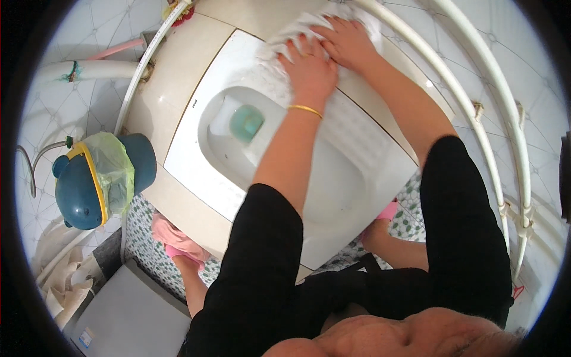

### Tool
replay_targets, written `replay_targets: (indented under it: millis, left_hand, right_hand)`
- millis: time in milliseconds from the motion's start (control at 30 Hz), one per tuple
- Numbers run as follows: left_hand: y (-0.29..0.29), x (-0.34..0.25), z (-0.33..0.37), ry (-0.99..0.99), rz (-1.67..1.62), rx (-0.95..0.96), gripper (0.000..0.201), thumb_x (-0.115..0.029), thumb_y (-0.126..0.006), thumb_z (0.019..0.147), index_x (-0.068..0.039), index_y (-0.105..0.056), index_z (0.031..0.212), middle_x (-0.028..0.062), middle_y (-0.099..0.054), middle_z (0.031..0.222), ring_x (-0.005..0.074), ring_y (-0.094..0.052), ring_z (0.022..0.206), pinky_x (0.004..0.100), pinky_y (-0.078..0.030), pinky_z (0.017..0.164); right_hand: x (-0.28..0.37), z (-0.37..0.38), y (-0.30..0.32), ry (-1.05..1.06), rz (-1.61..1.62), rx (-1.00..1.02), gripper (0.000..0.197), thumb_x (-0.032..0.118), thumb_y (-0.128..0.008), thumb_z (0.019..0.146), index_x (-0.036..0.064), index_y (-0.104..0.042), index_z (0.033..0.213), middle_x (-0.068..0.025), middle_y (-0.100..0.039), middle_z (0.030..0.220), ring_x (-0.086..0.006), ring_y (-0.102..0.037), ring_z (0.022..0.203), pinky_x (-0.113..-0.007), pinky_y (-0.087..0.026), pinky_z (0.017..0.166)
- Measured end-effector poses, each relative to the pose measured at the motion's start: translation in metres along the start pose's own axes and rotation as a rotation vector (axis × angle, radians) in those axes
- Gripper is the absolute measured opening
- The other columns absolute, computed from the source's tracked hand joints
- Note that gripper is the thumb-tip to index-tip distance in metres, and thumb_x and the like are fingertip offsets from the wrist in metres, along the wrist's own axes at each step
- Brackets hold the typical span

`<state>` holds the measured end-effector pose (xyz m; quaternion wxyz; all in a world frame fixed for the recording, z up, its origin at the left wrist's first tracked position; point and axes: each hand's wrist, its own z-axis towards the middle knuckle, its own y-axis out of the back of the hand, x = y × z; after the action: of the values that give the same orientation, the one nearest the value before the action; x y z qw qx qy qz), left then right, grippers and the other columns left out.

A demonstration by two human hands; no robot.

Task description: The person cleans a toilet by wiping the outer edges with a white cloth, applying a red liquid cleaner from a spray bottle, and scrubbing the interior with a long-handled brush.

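Observation:
Both my hands reach to the far edge of a white squat toilet (pixel 184 154) set into a beige tiled platform. A crumpled white cloth (pixel 270 53) lies there, partly on the toilet's rim and partly on the tiles. My left hand (pixel 312 70), below a gold bangle (pixel 306 110), presses on the cloth with its fingers spread. Just right of it and touching it, my right hand (pixel 351 44) also lies flat on the cloth, fingers stretched out. Greenish water (pixel 246 123) stands in the bowl's drain.
White pipes (pixel 485 128) run along the right wall. At the left are a dark blue bin (pixel 80 190) with a pale green liner, and a grey box-like thing (pixel 134 315). A pink cloth (pixel 175 235) lies by my foot on the pebble-patterned floor (pixel 140 226).

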<state>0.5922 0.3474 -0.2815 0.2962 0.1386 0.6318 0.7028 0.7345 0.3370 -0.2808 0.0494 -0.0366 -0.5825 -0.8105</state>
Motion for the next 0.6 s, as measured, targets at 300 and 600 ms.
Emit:
replay_targets:
  millis: [300, 600]
  left_hand:
    - [0.029, -0.108, -0.161, -0.24, -0.324, 0.169, 0.067, -0.037, -0.058, 0.079, -0.002, -0.04, 0.132, 0.0168, -0.03, 0.142, 0.0377, -0.021, 0.134, 0.0561, -0.011, 0.108]
    - [0.022, -0.034, -0.178, -0.023, -0.326, 0.097, 0.07, -0.027, -0.06, 0.079, 0.006, -0.032, 0.134, 0.0225, -0.022, 0.144, 0.0446, -0.017, 0.133, 0.0545, -0.014, 0.109]
  right_hand:
    - [0.021, -0.212, 0.1, -0.134, -0.006, 0.101, 0.046, 0.021, -0.054, 0.081, 0.0166, -0.05, 0.126, -0.0163, -0.042, 0.134, -0.0315, -0.039, 0.122, -0.05, -0.028, 0.096]
    - [0.085, -0.138, 0.067, 0.123, 0.112, 0.197, 0.039, 0.018, -0.057, 0.08, 0.0149, -0.056, 0.118, -0.0124, -0.038, 0.14, -0.0287, -0.037, 0.127, -0.05, -0.026, 0.102]
